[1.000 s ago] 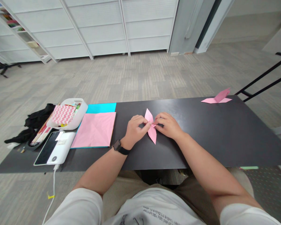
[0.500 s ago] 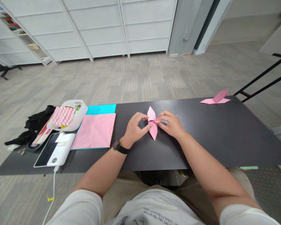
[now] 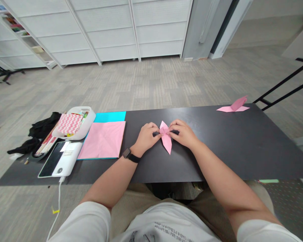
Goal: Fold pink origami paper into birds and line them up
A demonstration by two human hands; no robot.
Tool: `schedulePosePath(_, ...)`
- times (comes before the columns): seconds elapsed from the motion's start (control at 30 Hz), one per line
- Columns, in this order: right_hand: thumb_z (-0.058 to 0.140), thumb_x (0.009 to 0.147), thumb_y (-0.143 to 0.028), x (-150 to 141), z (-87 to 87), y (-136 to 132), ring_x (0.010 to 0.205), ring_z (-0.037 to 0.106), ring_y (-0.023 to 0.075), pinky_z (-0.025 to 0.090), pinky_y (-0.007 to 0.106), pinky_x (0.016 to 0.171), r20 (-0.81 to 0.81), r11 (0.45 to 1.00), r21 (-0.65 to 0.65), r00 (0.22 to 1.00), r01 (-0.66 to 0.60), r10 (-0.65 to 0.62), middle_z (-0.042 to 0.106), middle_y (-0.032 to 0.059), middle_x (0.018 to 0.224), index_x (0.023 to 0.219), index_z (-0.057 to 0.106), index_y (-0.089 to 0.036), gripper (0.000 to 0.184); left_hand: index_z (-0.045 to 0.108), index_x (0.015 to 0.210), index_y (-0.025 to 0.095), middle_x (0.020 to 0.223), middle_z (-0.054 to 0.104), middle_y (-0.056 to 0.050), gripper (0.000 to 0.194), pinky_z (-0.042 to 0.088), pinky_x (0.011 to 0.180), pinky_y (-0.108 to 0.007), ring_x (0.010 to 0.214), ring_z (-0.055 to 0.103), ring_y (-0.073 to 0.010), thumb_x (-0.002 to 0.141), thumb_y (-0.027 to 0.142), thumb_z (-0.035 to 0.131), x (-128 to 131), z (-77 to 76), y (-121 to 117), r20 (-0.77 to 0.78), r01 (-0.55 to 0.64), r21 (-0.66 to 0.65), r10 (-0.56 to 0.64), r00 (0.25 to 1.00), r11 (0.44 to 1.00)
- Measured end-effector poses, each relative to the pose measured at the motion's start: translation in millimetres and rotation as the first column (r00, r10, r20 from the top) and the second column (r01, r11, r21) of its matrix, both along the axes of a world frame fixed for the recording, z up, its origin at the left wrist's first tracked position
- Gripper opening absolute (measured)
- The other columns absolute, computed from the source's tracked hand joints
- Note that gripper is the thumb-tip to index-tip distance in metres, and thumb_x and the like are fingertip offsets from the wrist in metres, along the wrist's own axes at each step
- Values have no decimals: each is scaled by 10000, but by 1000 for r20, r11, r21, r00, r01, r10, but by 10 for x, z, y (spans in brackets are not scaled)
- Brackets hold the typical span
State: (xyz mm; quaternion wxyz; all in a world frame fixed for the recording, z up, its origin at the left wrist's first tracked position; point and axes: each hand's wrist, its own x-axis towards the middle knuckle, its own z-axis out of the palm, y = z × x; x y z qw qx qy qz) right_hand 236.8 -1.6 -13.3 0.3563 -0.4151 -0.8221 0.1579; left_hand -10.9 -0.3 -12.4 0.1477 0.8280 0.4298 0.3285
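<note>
A small folded pink paper piece (image 3: 166, 140) with two pointed ends lies on the black table (image 3: 242, 144) in front of me. My left hand (image 3: 146, 137) pinches its left side at the narrow middle, fingers closed. From the right, my right hand (image 3: 183, 134) pinches the same middle, fingers curled. Both hands rest on the tabletop. A black watch (image 3: 127, 154) is on my left wrist.
A flat pink sheet (image 3: 103, 139) lies over a cyan sheet (image 3: 110, 116) to the left. Further left are a white tray of patterned paper (image 3: 74, 123), a white device with a cable (image 3: 59, 159) and black cloth (image 3: 37, 129). Another folded pink piece (image 3: 234, 105) sits at the far right corner.
The paper's upper point has gone lower and shorter, and the piece lies flatter on the table. Both hands have closed in on its middle.
</note>
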Motion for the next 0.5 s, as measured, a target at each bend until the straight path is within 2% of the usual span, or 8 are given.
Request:
schedulePosePath(0.1, 820, 901, -278, 12, -129, 29, 1104, 654, 274, 526, 508, 991, 105, 999, -15, 993, 53, -51, 702, 52, 1150, 938, 794, -297, 49, 784, 892, 238, 1131, 736, -46, 86, 503, 1009, -484, 1064, 659, -259, 893, 290, 852, 7, -57, 12, -95, 8, -5, -9, 995, 1000)
schedulePosePath(0.23, 869, 856, -293, 21, -257, 56, 1146, 640, 293, 518, 534, 1000, 192, 997, -8, 979, 77, -74, 697, 57, 1209, 954, 803, -302, 118, 779, 892, 245, 1185, 732, -47, 79, 493, 1040, -499, 1103, 654, -267, 895, 290, 844, 18, -82, 20, -127, 47, -33, -50, 991, 998)
schedulePosePath(0.5, 872, 855, -270, 1, -260, 52, 1153, 642, 293, 507, 527, 1016, 220, 995, -32, 972, 96, -86, 705, 46, 1209, 939, 790, -296, 120, 750, 906, 242, 1172, 735, -37, 128, 469, 1062, -502, 1108, 638, -272, 889, 317, 852, 20, -53, 9, -169, 41, -66, -52, 984, 997)
